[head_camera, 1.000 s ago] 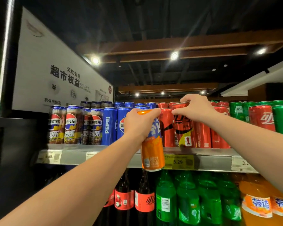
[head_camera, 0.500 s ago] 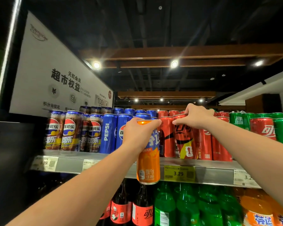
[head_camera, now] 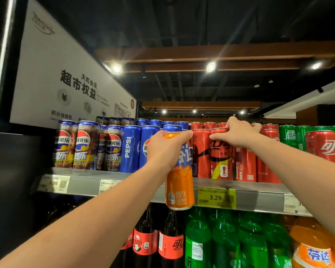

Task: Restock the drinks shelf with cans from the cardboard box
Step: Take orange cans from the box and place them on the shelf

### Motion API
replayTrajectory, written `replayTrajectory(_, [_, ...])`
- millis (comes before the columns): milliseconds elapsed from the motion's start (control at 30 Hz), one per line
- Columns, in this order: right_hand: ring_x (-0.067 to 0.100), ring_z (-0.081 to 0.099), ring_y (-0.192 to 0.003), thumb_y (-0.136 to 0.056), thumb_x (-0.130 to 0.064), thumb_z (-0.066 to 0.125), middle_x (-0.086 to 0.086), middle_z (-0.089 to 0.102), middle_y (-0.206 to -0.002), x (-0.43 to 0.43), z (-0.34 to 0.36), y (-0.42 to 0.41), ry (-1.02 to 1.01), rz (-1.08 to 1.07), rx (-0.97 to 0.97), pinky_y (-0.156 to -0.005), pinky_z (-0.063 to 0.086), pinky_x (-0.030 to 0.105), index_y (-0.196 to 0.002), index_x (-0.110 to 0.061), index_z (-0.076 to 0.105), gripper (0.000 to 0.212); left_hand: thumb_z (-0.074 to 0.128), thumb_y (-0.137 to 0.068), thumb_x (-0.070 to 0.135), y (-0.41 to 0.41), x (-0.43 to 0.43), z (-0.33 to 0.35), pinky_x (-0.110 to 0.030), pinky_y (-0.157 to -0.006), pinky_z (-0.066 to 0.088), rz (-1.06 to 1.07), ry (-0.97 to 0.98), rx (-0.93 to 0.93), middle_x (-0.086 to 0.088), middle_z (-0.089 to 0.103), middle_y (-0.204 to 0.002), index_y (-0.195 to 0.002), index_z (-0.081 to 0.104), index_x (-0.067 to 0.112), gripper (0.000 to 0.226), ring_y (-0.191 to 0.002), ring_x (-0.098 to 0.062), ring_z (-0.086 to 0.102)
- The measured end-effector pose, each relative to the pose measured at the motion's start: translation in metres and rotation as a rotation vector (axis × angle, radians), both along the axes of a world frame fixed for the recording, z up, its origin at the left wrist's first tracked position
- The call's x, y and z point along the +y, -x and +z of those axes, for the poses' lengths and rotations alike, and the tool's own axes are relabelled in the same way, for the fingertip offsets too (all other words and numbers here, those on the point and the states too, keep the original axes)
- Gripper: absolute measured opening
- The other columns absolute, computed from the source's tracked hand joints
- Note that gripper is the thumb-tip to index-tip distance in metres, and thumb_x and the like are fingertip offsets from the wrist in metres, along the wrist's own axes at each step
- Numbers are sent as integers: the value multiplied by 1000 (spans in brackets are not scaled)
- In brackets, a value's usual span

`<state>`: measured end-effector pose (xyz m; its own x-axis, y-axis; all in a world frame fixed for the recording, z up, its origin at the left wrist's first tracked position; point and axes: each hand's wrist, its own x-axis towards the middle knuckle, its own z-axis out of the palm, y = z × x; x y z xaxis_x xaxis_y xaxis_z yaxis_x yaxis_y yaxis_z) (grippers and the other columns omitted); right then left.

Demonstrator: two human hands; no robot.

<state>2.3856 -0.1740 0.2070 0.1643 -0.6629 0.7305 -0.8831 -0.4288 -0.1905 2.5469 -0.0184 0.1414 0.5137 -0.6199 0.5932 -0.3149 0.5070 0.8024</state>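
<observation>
Your left hand [head_camera: 165,149] is wrapped around the upper half of an orange can [head_camera: 179,182], fingers curled over its rim and thumb behind, so the can hangs upright below your grip. You hold it in front of the shelf edge [head_camera: 143,190], its base lower than the shelf surface; it is not on the shelf yet. Keeping it up high there looks like a way to have it ready while the other hand makes room.

Your right hand [head_camera: 238,133] lies flat and spread across the tops of the red cans [head_camera: 221,157] in the front row, fingers resting on the rims and thumb pointing toward the orange can. It grips nothing; it seems to be steadying or nudging those cans, probably to open or tidy a lane. No free slot for the orange can shows in the front row, and I cannot tell if there is room behind.

Further out, the shelf runs in brand blocks: dark Pepsi cans [head_camera: 85,146] at the left, blue Pepsi cans [head_camera: 131,149] next, then the red ones, then green cans [head_camera: 290,136] at the right. A yellow price tag [head_camera: 217,198] sits on the shelf edge just beside the orange can's base. Below stand dark bottles [head_camera: 170,246], green bottles [head_camera: 226,244] and orange bottles [head_camera: 313,248]. The cardboard box is out of view.
</observation>
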Motion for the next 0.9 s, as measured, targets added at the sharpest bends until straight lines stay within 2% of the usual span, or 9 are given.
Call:
replayTrajectory(167, [35, 51, -120, -72, -77, 56, 10, 60, -122, 1, -3, 2, -41, 38, -6, -107, 22, 55, -121, -19, 43, 77, 76, -69, 51, 0, 0, -1, -29, -62, 57, 3, 7, -10, 3, 72, -77, -93, 57, 21, 43, -64, -11, 71])
replayTrajectory(333, [32, 54, -113, -74, -71, 59, 6, 62, -113, 5, -4, 0, -17, 82, -7, -106, 23, 54, -102, -26, 37, 58, 76, -69, 49, 0, -1, -5, -24, -56, 53, -11, 27, -8, 5, 72, -75, -90, 58, 22, 39, -62, -9, 70])
replayTrajectory(433, [32, 54, -114, -75, -70, 59, 7, 62, -114, 8, -6, 1, -24, 71, -6, -107, 22, 54, -104, -25, 38, 57, 76, -69, 51, -1, -1, -6, -26, -58, 54, -8, 23, -13, 5, 72, -77, -91, 58, 22, 40, -64, -10, 71])
replayTrajectory(533, [30, 47, -124, -78, -67, 59, 7, 58, -121, 19, -10, -5, 46, 92, -76, -109, 22, 53, -112, -20, 48, 59, 76, -68, 51, 0, 0, -4, -29, -60, 56, -10, 16, -12, 3, 72, -77, -92, 57, 21, 43, -65, -12, 71])
replayTrajectory(600, [25, 50, -117, -84, -58, 59, 5, 59, -116, 36, -17, -11, 196, 195, -232, -104, 31, 48, -109, -19, 54, 46, 76, -68, 52, 1, 1, -3, -28, -59, 55, -16, 22, -2, 5, 71, -75, -91, 56, 22, 42, -64, -10, 71])
replayTrajectory(667, [19, 54, -103, -88, -45, 60, -1, 61, -103, 59, -30, -16, 260, 392, -387, -89, 44, 39, -97, -21, 55, 26, 75, -69, 53, 2, 1, -4, -28, -61, 56, -25, 23, 7, 6, 71, -76, -91, 55, 23, 42, -65, -10, 70])
replayTrajectory(767, [11, 55, -84, -91, -33, 59, -6, 59, -87, 94, -58, -23, 89, 704, -530, -69, 44, 25, -84, -25, 54, 12, 73, -70, 54, 1, 4, -2, -26, -58, 53, -39, 22, 12, 6, 69, -78, -90, 53, 26, 40, -65, -9, 69])
replayTrajectory(833, [10, 57, -82, -92, -29, 58, -4, 62, -89, 112, -74, -21, -83, 856, -574, -67, 42, 24, -87, -21, 58, 9, 73, -71, 55, 1, 6, 0, -27, -59, 54, -48, 23, 18, 6, 69, -80, -89, 52, 28, 39, -67, -10, 69])
replayTrajectory(900, [10, 61, -80, -93, -28, 56, -3, 66, -90, 126, -86, -18, -248, 962, -569, -66, 44, 23, -94, -19, 62, 11, 72, -70, 58, 1, 9, 1, -34, -70, 58, -52, 23, 20, 3, 70, -88, -96, 54, 26, 45, -75, -14, 70])
